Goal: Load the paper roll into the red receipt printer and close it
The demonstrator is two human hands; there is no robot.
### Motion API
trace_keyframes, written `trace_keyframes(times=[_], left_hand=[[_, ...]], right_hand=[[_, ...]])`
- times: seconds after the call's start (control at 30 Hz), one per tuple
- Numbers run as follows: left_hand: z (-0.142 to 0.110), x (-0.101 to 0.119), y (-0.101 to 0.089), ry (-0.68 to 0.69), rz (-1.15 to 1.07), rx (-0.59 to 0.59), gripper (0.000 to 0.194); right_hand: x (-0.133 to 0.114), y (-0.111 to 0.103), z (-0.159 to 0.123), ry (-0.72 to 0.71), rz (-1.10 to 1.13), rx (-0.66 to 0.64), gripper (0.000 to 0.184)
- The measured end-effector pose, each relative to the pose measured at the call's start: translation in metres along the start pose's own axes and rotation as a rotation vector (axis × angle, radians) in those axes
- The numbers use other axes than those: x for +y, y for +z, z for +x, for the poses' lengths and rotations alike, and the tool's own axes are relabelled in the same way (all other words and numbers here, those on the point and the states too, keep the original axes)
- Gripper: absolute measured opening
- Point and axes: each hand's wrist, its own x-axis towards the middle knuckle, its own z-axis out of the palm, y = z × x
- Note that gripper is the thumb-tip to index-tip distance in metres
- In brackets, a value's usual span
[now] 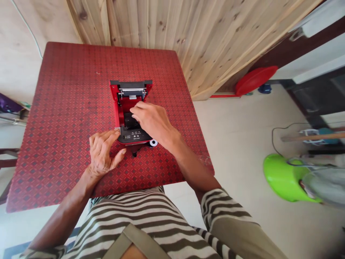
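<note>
A red and black label printer (136, 135) stands on the table with its lid (131, 86) raised, showing a roller and a metal bar. My left hand (104, 149) rests its outstretched fingertips against the printer's left front corner, thumb held apart. Over the open paper bay (129, 121) hangs my right hand (153, 118), its fingers drawn together and pointing into the bay. Whatever is between those fingertips, if anything, is hidden. By the printer's right front corner sits a small white roll (153, 142) with a dark core, partly beneath my right wrist.
The table (67, 108) has a red patterned cover and stands against a wooden plank wall (151, 21). On the floor to the right are a bright green plastic stool or tub (280, 176), cables and a stick (312, 136). A red basin (256, 81) leans farther back.
</note>
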Motion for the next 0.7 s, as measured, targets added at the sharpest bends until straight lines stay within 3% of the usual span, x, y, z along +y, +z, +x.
trace_keyframes(times=[0.13, 0.4, 0.53, 0.63, 0.7], left_hand=[[0.000, 0.001, -0.002, 0.006, -0.022, -0.016, 0.059], [0.003, 0.004, -0.002, 0.000, -0.046, -0.002, 0.062], [0.002, 0.003, -0.001, 0.010, -0.071, 0.002, 0.063], [0.000, 0.001, 0.001, 0.012, -0.075, 0.015, 0.066], [-0.001, 0.001, 0.002, 0.012, -0.079, 0.022, 0.067]], right_hand=[[-0.009, 0.006, 0.031, -0.009, -0.141, -0.211, 0.021], [-0.012, -0.001, 0.036, -0.037, -0.165, -0.284, 0.019], [-0.010, -0.022, 0.010, 0.003, -0.033, -0.120, 0.018], [0.007, -0.032, -0.018, 0.011, 0.225, 0.114, 0.018], [0.027, -0.027, -0.034, 0.073, 0.443, 0.286, 0.022]])
